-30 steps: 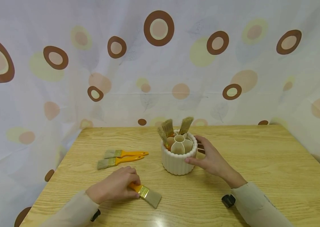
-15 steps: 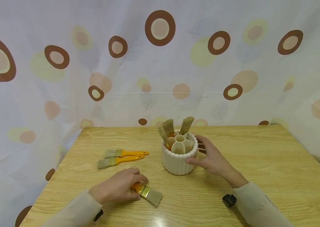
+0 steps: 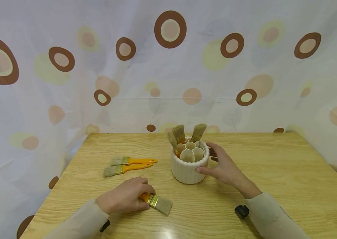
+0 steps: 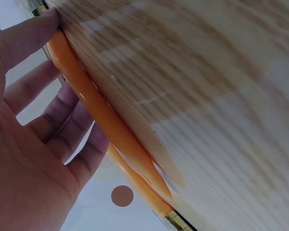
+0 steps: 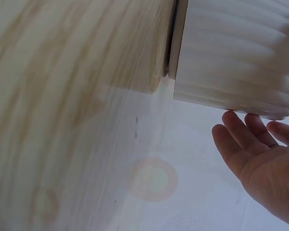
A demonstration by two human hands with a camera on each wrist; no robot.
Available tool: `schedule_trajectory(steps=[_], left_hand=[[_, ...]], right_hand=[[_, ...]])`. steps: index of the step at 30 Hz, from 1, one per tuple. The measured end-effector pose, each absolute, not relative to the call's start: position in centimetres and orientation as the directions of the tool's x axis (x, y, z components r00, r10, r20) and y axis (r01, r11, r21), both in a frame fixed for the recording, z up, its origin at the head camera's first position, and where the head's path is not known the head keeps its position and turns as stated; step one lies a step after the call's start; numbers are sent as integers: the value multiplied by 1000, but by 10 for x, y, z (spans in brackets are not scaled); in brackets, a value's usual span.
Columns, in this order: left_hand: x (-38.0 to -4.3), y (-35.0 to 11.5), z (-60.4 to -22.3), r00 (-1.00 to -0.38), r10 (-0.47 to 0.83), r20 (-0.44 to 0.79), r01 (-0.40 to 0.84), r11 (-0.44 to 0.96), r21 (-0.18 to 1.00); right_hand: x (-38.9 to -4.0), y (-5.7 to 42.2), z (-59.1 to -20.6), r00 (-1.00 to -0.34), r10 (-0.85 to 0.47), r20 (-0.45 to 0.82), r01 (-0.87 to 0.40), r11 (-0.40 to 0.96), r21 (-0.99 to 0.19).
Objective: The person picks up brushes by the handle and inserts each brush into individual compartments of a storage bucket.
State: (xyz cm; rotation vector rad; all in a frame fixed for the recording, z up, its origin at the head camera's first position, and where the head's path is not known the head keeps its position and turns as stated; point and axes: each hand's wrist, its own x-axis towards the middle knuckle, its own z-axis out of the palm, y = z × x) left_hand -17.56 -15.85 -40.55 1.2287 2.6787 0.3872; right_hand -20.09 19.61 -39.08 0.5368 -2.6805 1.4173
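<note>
My left hand [image 3: 127, 196] is low over the table, holding a flat paintbrush [image 3: 154, 200] by its orange handle near the brass ferrule. The bristles point right. In the left wrist view the thumb lies at the ferrule, and the fingers are behind the orange handle [image 4: 98, 108]. My right hand [image 3: 223, 167] holds the right side of a round white ribbed brush holder [image 3: 187, 172], thumb in front and fingers at the far side. In the right wrist view the fingertips touch the ribbed wall [image 5: 236, 57]. Several paintbrushes [image 3: 178, 134] stand bristles up in its petal-shaped compartments.
Two more orange-handled paintbrushes [image 3: 127, 166] lie side by side left of the holder, bristles to the left. The wooden table [image 3: 261, 156] ends at a back edge before a white curtain [image 3: 144, 79] with brown rings.
The left hand has shifted slightly right along the paintbrush, and its fingers have re-settled. The brush's bristle end has swung up a little. The right hand and the holder look unchanged.
</note>
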Motion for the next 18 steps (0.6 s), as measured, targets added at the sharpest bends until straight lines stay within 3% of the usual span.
schedule_trajectory(steps=[18], left_hand=[[-173,-148,-402,-612,790,-39,738,588,331]], right_hand=[[-202,196,-391,-933,-290,215,-339,501,-796]])
